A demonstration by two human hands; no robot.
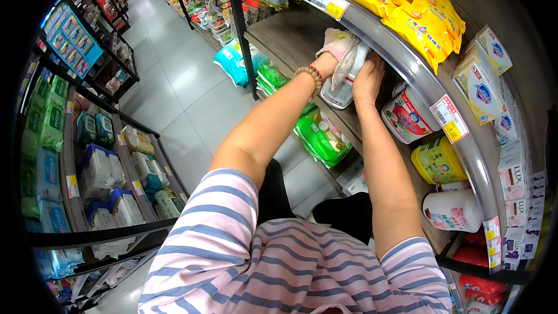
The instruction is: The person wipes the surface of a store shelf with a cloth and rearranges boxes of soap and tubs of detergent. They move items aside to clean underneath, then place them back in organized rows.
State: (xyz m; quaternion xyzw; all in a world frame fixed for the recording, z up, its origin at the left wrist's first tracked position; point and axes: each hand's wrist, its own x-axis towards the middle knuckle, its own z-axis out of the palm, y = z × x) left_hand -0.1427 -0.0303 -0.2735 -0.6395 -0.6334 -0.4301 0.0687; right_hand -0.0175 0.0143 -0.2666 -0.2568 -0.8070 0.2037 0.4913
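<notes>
A white plastic bottle [337, 94] with a printed label is held between my two hands at the lower shelf [296, 30]. A pale pink and grey cloth [338, 43] covers most of my left hand [328, 62], which presses it against the bottle's left side. My right hand [367, 82] grips the bottle from the right, its fingertips partly hidden behind it. To the right of that hand stands a large white jug with a red label [407, 115].
A yellow jug [438, 160] and a white bottle [453, 210] stand farther along the shelf. The curved shelf edge [392, 43] above carries price tags, yellow packets [423, 22] and soap boxes [484, 83]. Green packs [320, 133] lie below. Another rack [109, 161] stands across the aisle.
</notes>
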